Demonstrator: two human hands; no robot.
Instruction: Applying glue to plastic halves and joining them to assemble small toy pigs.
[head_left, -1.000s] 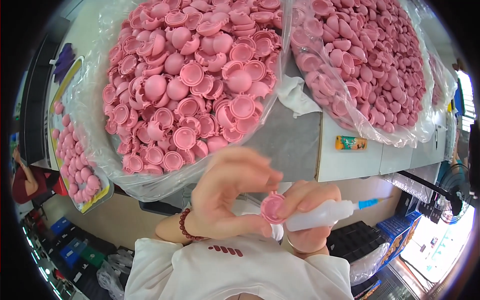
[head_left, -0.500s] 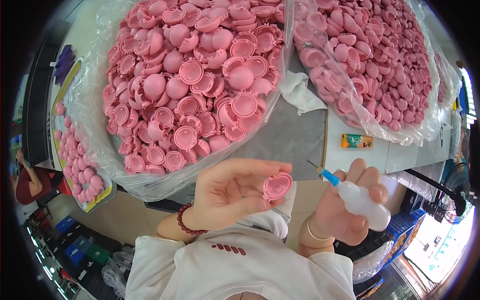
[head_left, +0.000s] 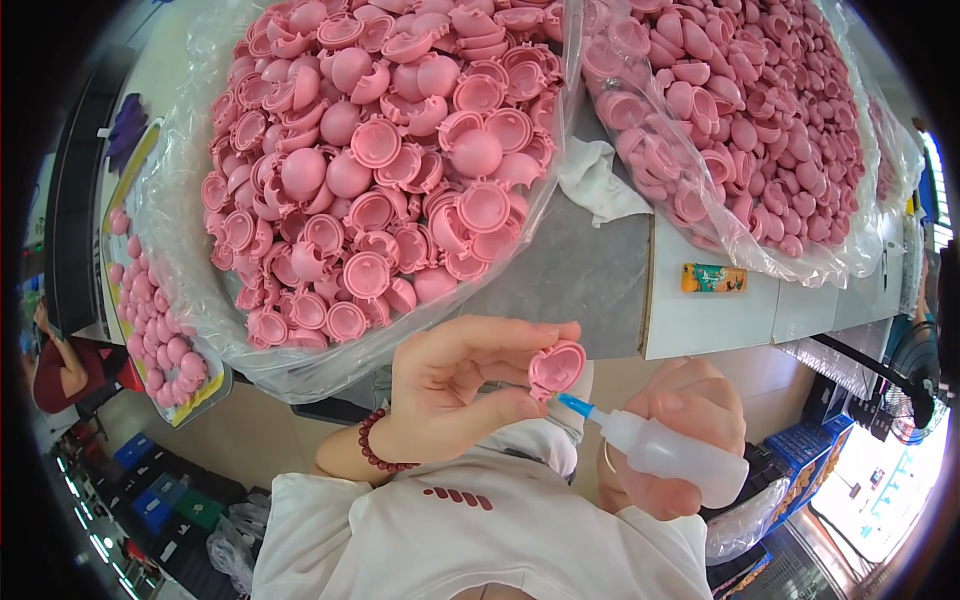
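Note:
Between thumb and fingertips, my left hand (head_left: 465, 375) pinches a pink plastic half-shell (head_left: 557, 368) with its hollow side turned toward me. My right hand (head_left: 690, 420) grips a white squeeze bottle (head_left: 680, 458) with a blue needle tip. The bottle is tilted so that its tip points left, close to the lower edge of the shell; whether it touches cannot be made out. Beyond my hands, a clear plastic bag (head_left: 300, 375) holds a large heap of pink half-shells (head_left: 375, 143).
A second bag of smaller pink pieces (head_left: 760, 120) lies at the far right. Between the bags is a white cloth (head_left: 603, 183) on the grey table (head_left: 590, 270). A yellow-and-green lighter (head_left: 714, 278) lies to the right. At left stands a tray with pink balls (head_left: 165, 340); a person (head_left: 70, 365) is beyond.
My right hand has brought the bottle left, lowering and turning its tip toward the shell. My left hand still holds the shell, now turned slightly.

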